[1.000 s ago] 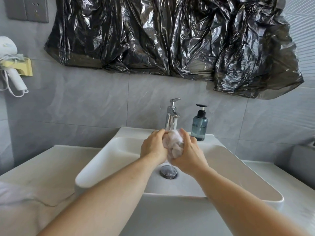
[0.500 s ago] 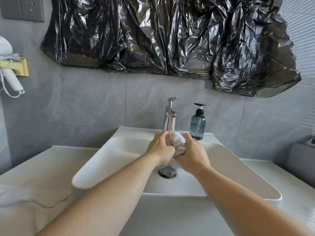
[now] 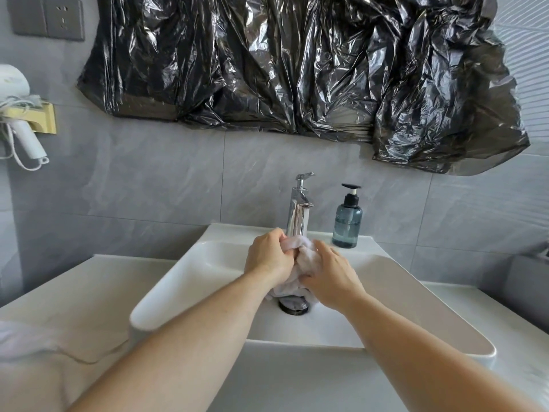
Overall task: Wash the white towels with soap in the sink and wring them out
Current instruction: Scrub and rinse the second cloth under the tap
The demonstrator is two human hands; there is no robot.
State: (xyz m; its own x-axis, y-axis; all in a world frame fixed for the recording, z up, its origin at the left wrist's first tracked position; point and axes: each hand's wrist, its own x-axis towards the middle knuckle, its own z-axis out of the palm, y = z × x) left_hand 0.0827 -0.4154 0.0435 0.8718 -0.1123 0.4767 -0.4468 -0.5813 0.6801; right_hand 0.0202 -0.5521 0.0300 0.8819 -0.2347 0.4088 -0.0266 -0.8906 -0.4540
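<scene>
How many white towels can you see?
2. One bunched white towel is gripped between the left hand and right hand over the white sink. Another blurry white cloth, probably a towel, lies on the counter at far left. More may be hidden.

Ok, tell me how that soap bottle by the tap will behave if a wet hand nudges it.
The soap bottle stands tall and narrow on the sink ledge, so a high nudge would probably tip it. Its smooth, glossy sides likely turn slippery under wet fingers. It looks like tinted plastic, so probably light and not fragile; its fill level cannot be told.
</scene>
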